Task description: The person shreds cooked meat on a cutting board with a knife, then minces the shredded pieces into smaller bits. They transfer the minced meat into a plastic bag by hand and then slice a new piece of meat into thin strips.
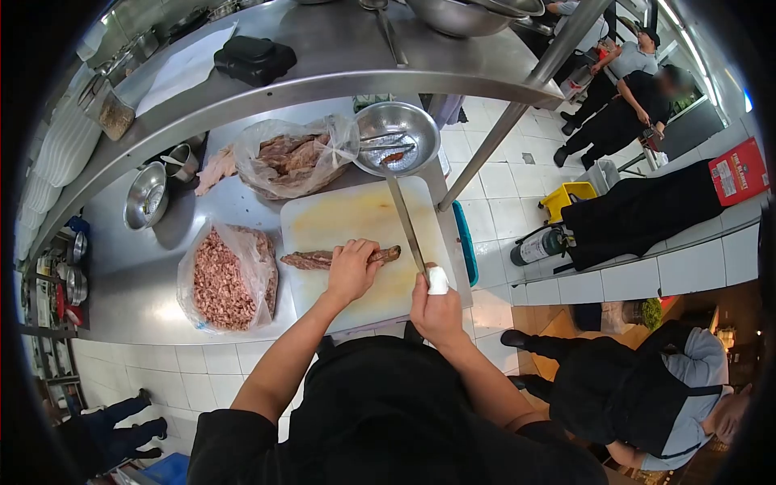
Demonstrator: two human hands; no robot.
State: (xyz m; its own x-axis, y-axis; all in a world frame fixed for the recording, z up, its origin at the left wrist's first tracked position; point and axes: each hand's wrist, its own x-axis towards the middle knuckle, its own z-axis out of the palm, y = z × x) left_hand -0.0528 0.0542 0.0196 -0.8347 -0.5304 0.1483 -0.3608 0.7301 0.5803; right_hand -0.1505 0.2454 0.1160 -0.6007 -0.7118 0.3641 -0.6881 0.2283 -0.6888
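A long strip of meat (307, 259) lies across the white cutting board (364, 214). My left hand (353, 268) presses down on it, fingers curled over its right half. On the right side of the board, my right hand (440, 317) is closed around a knife (406, 220). Its long blade points away from me, with the tip overlapping the metal bowl (424, 133) in this view. Something white (437, 281) covers part of the right hand's fingers. Beside the board sits a plastic bag of small chopped meat (220, 283); behind it lies another bag with larger meat pieces (295, 158).
Tongs (386, 141) rest in the metal bowl. A smaller bowl (146, 196) stands on the left. Above the table runs a steel shelf (356, 84) with a black case (255, 61); its post (493, 149) rises at right. One person (647, 388) stands nearby on the right, others farther off.
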